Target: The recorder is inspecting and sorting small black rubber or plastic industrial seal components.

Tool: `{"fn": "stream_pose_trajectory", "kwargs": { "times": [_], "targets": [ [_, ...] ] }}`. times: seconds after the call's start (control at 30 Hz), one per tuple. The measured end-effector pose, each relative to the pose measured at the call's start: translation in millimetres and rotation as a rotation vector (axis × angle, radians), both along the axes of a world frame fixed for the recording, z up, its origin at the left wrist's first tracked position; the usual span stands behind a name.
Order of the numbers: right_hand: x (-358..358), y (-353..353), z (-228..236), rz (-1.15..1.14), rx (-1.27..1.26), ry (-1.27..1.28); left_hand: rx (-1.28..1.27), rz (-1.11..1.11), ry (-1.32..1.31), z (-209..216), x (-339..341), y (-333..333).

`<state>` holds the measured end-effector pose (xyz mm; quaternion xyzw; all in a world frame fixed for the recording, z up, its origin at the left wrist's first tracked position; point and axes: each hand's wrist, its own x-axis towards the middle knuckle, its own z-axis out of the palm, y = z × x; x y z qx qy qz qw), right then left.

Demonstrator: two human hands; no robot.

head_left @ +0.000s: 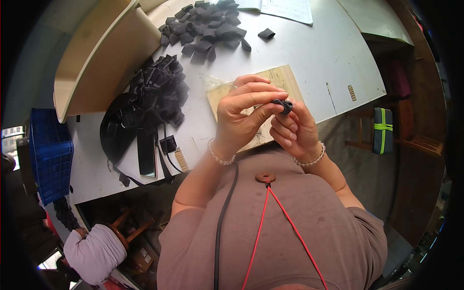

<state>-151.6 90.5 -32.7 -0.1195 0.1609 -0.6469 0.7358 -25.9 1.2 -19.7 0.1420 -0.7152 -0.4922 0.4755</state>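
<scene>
First onlooker: Where does the dark looped piece (pixel 286 109) lie relative to the hands?

Second onlooker: Between them, at the fingertips, in front of the worker's chest. The left hand (pixel 244 104) reaches it from the left and pinches its upper left side between thumb and forefinger. The right hand (pixel 297 128) meets its right side with thumb and forefinger.

First onlooker: And the remaining fingers?

Second onlooker: Those of the left hand extend loosely, slightly apart, beyond the piece; those of the right curl below it, toward the palm. How firmly the right fingertips press cannot be told, as they partly cover the piece.

First onlooker: What lies beneath?

Second onlooker: A pale, worn board (pixel 290 82), flat on the white tabletop (pixel 333 58). The piece is seen against it, near its right edge. A crumpled clear film (pixel 211 81) lies at the board's left corner.

First onlooker: Note the surroundings.

Second onlooker: To the left of the hands, a dense heap of dark strips (pixel 162 87); farther off, a scattered pile of dark folded pieces (pixel 212 31). One single folded piece (pixel 266 34) lies apart from that pile, to its right, beyond the hands. A phone (pixel 147 153) rests near the tabletop's front edge, left of the left forearm.
</scene>
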Motion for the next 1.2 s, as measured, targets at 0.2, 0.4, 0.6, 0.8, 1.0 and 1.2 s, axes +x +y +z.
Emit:
{"fn": "stream_pose_trajectory", "kwargs": {
  "times": [0.2, 0.4, 0.6, 0.8, 1.0, 1.2],
  "targets": [
    [1.8, -1.3, 1.1, 0.0, 0.009, 0.067, -0.067, 0.035, 0.096, -11.8, 1.2, -6.6],
    [-2.6, -1.4, -1.7, -0.007, 0.007, 0.049, -0.089, 0.333, -0.083, -18.3, 48.4, -2.9],
    [-4.1, -3.3, -4.4, 0.018, 0.018, 0.042, 0.012, 1.174, -0.754, -46.5, 201.1, -0.2],
    [-0.4, -7.0, -5.4, 0.031, 0.012, 0.032, 0.208, 1.127, -1.315, -84.0, 262.5, 10.0],
    [-3.5, -4.8, -4.9, 0.017, 0.028, 0.045, 0.169, 1.186, -1.235, -80.1, 256.0, 3.5],
    [-4.4, -3.3, -4.6, 0.009, 0.043, 0.062, 0.078, 1.138, -1.213, -74.4, 252.1, 5.0]
  ]
}}
